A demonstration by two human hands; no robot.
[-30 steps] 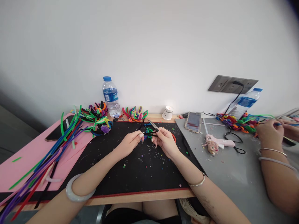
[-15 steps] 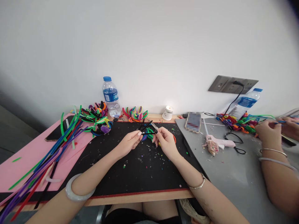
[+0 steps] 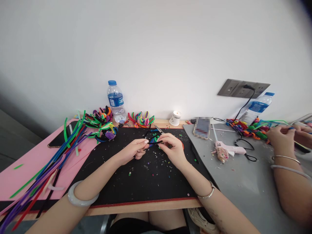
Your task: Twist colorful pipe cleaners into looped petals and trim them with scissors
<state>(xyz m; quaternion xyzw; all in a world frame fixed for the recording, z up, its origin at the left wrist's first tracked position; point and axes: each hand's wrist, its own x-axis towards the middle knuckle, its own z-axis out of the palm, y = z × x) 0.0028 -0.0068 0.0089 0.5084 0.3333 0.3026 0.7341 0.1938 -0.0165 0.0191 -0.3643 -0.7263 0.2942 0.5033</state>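
A black fuzzy stem [image 3: 153, 143] stretches between my two hands above the black mat [image 3: 136, 185]. My left hand [image 3: 136, 149] pinches its left end between thumb and fingers. At the other end, the fingertips of my right hand [image 3: 172, 147] are closed on the stem. Just behind lie blue and green stem pieces [image 3: 154, 137], partly hidden by my hands. The scissors [image 3: 158, 128] rest beyond my right hand, with only the blades showing.
Long coloured stems [image 3: 48, 169] and a phone [image 3: 60, 136] lie on the pink sheet at left. Behind stand a water bottle [image 3: 116, 102] and a paper cup [image 3: 175, 118]. A glue gun [image 3: 230, 148] is at right, near another person's hands [image 3: 282, 138].
My left hand has shifted slightly left and its lower fingers have curled. My right fingers have changed their hold on the black stem, which now shows a looser, curved shape.
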